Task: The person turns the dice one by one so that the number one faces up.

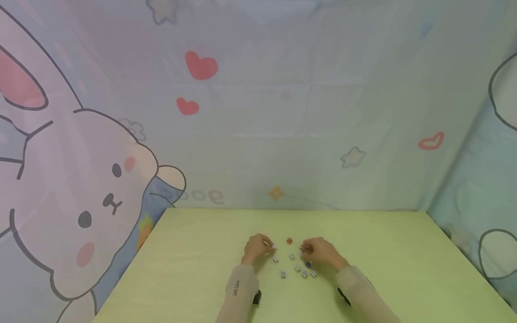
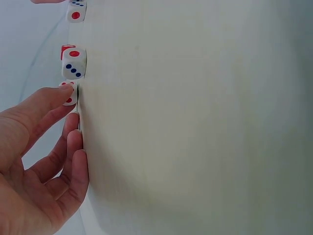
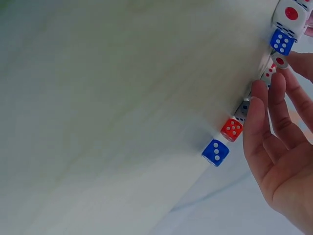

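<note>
Placing or lifting dice point(image 1: 297, 268) seems under way — which, unclear. At their ten o'clock the left hand point(image 1: 257, 247) pinches one white die point(image 1: 274, 247); at two, the right hand point(image 1: 322, 251) apparently pinches another white die point(image 3: 279, 60) — the next move likely calls for a light touch.

left hand point(image 2: 36, 193) | pinches white die point(image 2: 74, 94) | near: second white die point(image 2: 74, 66), red die point(image 2: 64, 49) behind

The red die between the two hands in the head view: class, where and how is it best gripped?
Pinch two opposite side faces of the red die between thumb and fingertip, coming straight down from above. It is a small cube with parallel sides, and it stands apart from the nearest white die, so its sides look free.
</note>
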Motion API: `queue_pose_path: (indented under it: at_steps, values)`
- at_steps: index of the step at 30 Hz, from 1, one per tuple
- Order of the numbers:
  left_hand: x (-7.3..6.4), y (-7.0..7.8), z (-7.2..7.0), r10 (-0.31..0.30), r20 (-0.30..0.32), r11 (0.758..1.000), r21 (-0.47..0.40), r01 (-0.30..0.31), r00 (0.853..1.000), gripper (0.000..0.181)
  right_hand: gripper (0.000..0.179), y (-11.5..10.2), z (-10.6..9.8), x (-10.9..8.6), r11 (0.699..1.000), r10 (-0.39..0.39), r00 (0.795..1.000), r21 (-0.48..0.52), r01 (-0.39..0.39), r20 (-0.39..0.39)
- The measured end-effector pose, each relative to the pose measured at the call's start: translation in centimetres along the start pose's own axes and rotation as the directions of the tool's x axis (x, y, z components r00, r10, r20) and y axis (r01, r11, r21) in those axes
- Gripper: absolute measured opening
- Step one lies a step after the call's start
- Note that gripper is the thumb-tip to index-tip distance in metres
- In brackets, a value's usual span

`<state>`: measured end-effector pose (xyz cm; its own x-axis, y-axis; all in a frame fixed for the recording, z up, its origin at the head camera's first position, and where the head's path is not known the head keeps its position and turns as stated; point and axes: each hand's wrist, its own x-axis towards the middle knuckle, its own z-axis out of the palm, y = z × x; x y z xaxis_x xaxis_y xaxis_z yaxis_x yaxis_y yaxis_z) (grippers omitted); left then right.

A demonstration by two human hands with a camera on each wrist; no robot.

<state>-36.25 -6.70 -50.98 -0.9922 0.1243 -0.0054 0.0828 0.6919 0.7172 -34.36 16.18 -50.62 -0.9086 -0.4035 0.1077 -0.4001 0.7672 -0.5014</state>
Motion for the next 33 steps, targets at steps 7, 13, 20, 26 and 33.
queue_pose_path:
  at_steps: [7,13,20,26,33]
  values:
    - [-0.05,-0.01,0.17,-0.001,-0.012,1.000,0.005,0.001,1.000,0.013,0.009,0.09,0.05,-0.15,1.000,-0.026,0.999,0.017,0.025,0.030]
    - [-0.08,-0.05,0.25,-0.005,-0.002,1.000,0.000,0.005,1.000,0.013,0.009,0.18,0.20,-0.04,1.000,-0.022,0.999,0.004,0.022,0.029]
    - [-0.14,0.22,0.00,0.003,-0.006,1.000,0.007,-0.003,1.000,0.015,0.009,0.07,0.15,0.13,1.000,-0.003,1.000,0.017,0.003,0.021]
    - [0.00,0.34,-0.11,-0.002,-0.013,1.000,0.020,0.002,1.000,0.015,0.010,-0.09,-0.12,0.03,1.000,0.018,1.000,0.015,-0.018,-0.002]
    - [-0.06,0.22,-0.06,-0.003,-0.017,1.000,0.015,0.004,1.000,0.015,0.011,-0.05,-0.12,-0.20,1.000,0.024,1.000,0.013,-0.024,-0.002]
